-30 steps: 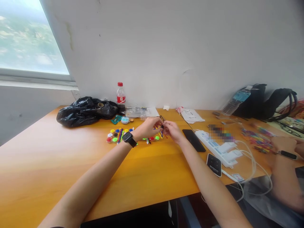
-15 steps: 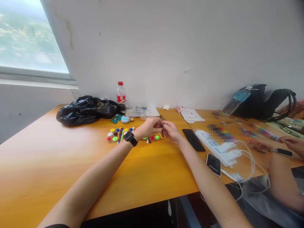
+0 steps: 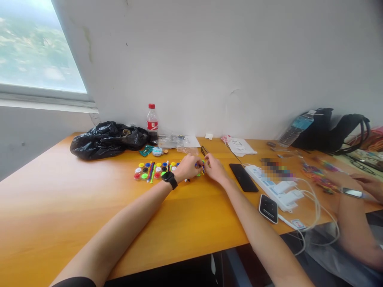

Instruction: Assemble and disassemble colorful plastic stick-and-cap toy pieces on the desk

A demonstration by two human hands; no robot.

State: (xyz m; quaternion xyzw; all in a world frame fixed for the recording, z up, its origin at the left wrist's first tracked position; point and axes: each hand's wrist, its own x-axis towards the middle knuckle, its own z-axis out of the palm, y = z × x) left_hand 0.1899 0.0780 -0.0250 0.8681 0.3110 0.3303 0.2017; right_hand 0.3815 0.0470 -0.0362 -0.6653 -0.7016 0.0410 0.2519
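Observation:
Both hands meet over the right end of a layout of small coloured pieces. My left hand [image 3: 188, 166], wearing a black watch [image 3: 169, 179], has its thumb and fingers pinched together at the fingertips. Facing it closely, my right hand [image 3: 216, 169] is also closed at the fingertips. Thin blue and yellow bits [image 3: 203, 168] show between the hands; what each one grips is too small to name. Round coloured discs [image 3: 158, 169] lie in rows to the left, with thin coloured sticks [image 3: 152, 171] between them. My left hand hides part of the layout.
Behind are a black plastic bag [image 3: 107, 140], a cola bottle [image 3: 152, 123] and clear packaging [image 3: 179, 141]. To the right lie a black phone [image 3: 243, 177], a white power strip [image 3: 271, 187] with cables and a small white device [image 3: 268, 208]. Another person's hands [image 3: 344, 181] work farther right.
My left hand has moved slightly right and down, its wrist lower. My right hand has shifted a little. The dark piece seen between the fingertips earlier no longer shows clearly.

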